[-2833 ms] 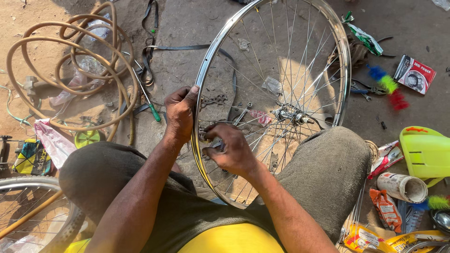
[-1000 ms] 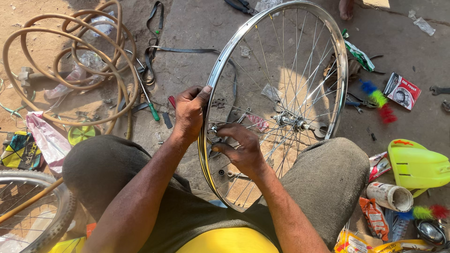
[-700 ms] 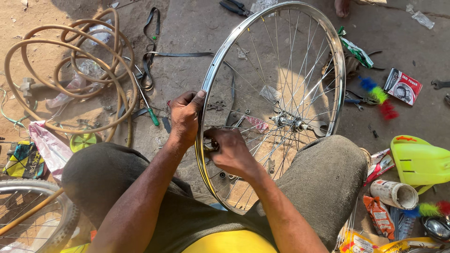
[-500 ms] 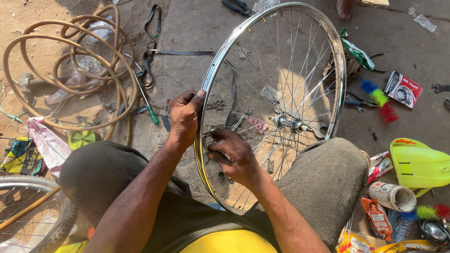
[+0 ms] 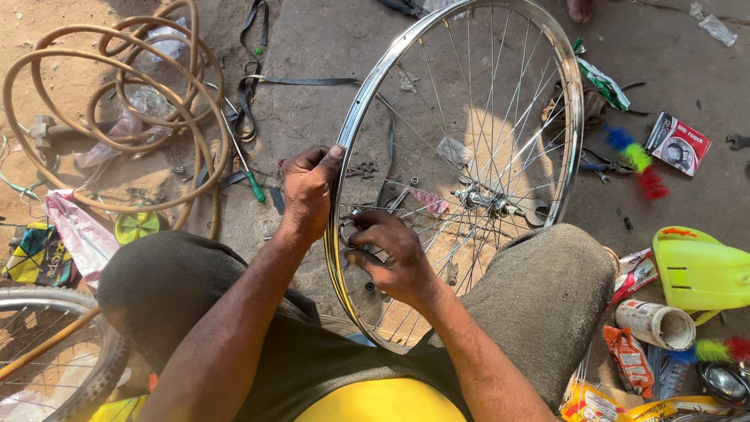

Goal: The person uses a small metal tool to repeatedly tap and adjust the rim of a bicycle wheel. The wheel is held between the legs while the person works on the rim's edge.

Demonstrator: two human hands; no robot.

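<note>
A shiny steel bicycle wheel rim with thin spokes and a hub stands tilted between my knees. My left hand grips the rim's left edge from outside, thumb on the metal. My right hand reaches inside the wheel, fingers closed around a small round metal spoke tool set on a spoke close to the rim. My dark trousers and yellow shirt fill the bottom of the view.
Coiled tan hose and a green-handled screwdriver lie left. Another wheel with tyre sits bottom left. A lime plastic piece, a paper roll, packets and a small box lie right.
My view shifted slightly. My right hand has worked the small tool at the spokes near the rim, turning a little, while my left hand kept its grip on the rim.
</note>
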